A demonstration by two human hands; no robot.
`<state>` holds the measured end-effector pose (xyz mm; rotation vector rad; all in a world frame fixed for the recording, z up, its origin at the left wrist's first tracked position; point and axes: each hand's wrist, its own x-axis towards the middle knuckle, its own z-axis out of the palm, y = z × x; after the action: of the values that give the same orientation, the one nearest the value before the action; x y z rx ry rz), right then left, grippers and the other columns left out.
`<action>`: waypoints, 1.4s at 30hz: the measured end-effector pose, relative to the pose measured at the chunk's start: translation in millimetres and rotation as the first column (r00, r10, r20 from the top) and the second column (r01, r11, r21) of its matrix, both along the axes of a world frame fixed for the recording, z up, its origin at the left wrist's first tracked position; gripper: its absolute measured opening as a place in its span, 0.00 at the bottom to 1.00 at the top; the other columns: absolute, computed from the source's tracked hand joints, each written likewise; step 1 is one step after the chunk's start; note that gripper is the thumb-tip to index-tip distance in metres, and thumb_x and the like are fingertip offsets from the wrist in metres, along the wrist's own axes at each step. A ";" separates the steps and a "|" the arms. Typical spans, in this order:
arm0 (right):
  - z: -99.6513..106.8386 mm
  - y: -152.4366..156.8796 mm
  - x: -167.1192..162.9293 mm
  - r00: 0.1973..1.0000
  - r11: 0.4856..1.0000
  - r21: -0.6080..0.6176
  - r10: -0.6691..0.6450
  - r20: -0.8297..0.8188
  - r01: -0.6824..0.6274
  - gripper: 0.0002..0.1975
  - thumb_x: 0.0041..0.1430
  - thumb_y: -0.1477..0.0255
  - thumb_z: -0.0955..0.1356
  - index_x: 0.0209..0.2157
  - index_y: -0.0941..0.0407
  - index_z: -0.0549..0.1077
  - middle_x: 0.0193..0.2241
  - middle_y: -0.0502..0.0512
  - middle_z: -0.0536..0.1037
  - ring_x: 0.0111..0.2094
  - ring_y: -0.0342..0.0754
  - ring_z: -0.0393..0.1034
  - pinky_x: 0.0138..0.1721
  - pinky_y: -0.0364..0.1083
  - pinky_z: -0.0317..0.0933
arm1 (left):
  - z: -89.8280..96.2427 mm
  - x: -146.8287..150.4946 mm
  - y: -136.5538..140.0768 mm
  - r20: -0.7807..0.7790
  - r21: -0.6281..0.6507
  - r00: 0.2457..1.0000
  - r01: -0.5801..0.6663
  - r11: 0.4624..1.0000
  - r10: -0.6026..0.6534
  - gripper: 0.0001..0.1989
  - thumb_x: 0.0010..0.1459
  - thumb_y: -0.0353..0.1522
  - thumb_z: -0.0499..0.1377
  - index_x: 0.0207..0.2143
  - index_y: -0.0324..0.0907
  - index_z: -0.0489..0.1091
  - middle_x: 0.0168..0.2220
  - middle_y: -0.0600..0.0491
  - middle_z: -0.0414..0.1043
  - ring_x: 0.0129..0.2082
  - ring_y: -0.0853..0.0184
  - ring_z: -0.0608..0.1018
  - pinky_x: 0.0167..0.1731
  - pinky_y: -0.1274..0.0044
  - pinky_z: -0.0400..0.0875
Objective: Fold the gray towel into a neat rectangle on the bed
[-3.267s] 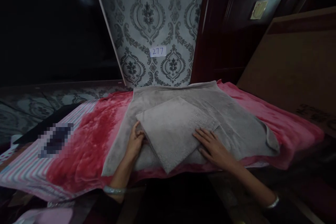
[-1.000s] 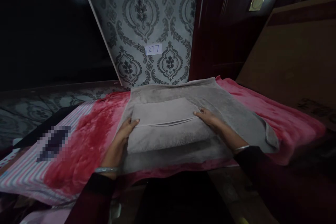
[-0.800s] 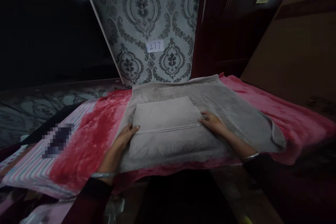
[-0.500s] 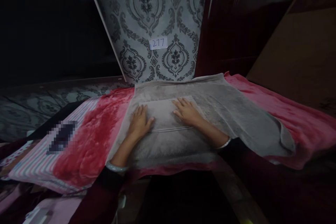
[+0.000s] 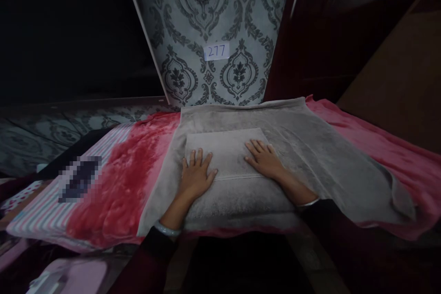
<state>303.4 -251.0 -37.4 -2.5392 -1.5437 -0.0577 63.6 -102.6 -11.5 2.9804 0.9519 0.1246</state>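
Spread over a red and pink blanket (image 5: 113,193) lies a large grey towel-like cloth (image 5: 303,147). On its middle rests a folded rectangle of pale grey cloth (image 5: 223,147), with a straight folded edge facing me. My left hand (image 5: 197,174) lies flat on the left side of this folded cloth, fingers spread. Flat on its right side is my right hand (image 5: 265,158), fingers also apart. Neither hand grips anything. Parts of the folded cloth are hidden under both palms.
A dark screen (image 5: 69,32) stands at the back left. Behind the cloth is patterned wallpaper (image 5: 179,78) with a paper label (image 5: 216,50) reading 277. Striped fabric (image 5: 41,216) lies at left, a pink stool-like surface (image 5: 79,271) below it. A brown panel (image 5: 399,64) leans at right.
Both hands have slid toward me over the folded cloth, staying flat, and my left fingers have spread wider. The camera view has shifted slightly.
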 end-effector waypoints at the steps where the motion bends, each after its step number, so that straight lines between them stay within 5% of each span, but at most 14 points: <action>1: -1.8 -4.5 4.5 0.999 0.999 0.002 -0.033 -0.008 0.033 0.32 0.72 0.54 0.56 0.72 0.52 0.54 0.73 0.60 0.48 0.72 0.60 0.41 0.67 0.67 0.45 | 0.1 -0.1 -0.4 0.003 -0.004 1.000 0.001 1.000 -0.001 0.33 0.69 0.48 0.47 0.72 0.48 0.51 0.74 0.42 0.41 0.73 0.44 0.45 0.66 0.46 0.46; 9: 18.5 -6.4 1.8 0.990 0.988 -0.072 -0.141 -0.015 0.140 0.30 0.72 0.60 0.58 0.70 0.56 0.57 0.71 0.65 0.51 0.72 0.63 0.42 0.65 0.70 0.47 | -2.5 -2.0 -2.9 0.054 0.006 0.999 0.000 1.000 0.000 0.34 0.68 0.48 0.47 0.71 0.44 0.53 0.74 0.42 0.45 0.73 0.46 0.47 0.66 0.47 0.46; 14: 45.1 45.5 -52.5 0.984 0.985 -0.023 0.170 0.050 -0.169 0.30 0.71 0.64 0.58 0.71 0.52 0.55 0.72 0.61 0.51 0.72 0.62 0.43 0.66 0.68 0.46 | 0.2 -6.2 -10.9 0.121 0.048 0.988 -0.099 0.994 0.092 0.38 0.67 0.49 0.50 0.69 0.33 0.55 0.72 0.33 0.46 0.73 0.47 0.49 0.68 0.52 0.46; 20: 31.0 80.1 -81.4 0.902 0.902 -0.056 0.430 0.026 -0.429 0.28 0.73 0.63 0.57 0.71 0.48 0.55 0.72 0.57 0.50 0.72 0.59 0.43 0.66 0.67 0.46 | 0.5 -17.2 -19.8 0.027 -0.006 0.995 -0.100 0.995 0.101 0.37 0.67 0.49 0.50 0.71 0.37 0.54 0.73 0.33 0.46 0.73 0.44 0.48 0.65 0.51 0.52; 33: 18.5 76.0 -72.6 0.907 0.910 -0.054 0.414 0.072 -0.411 0.29 0.74 0.58 0.57 0.72 0.47 0.53 0.73 0.56 0.49 0.72 0.60 0.43 0.67 0.65 0.46 | 3.7 -24.6 -17.4 -0.030 -0.067 0.998 -0.061 0.996 0.059 0.38 0.68 0.51 0.48 0.72 0.40 0.49 0.74 0.35 0.39 0.74 0.47 0.44 0.63 0.53 0.59; 42: 11.3 29.1 -54.0 0.935 0.935 -0.076 0.351 0.050 -0.347 0.31 0.73 0.53 0.55 0.72 0.47 0.52 0.73 0.54 0.47 0.72 0.62 0.40 0.68 0.66 0.43 | -3.4 -58.5 -12.3 -0.009 -0.120 0.999 0.048 0.992 -0.050 0.37 0.69 0.49 0.49 0.73 0.41 0.48 0.75 0.42 0.38 0.74 0.53 0.44 0.69 0.56 0.48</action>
<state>249.5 -221.9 -26.2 -2.2861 -2.0290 -0.0422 5.1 -115.0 -14.9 2.8948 0.8542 0.0476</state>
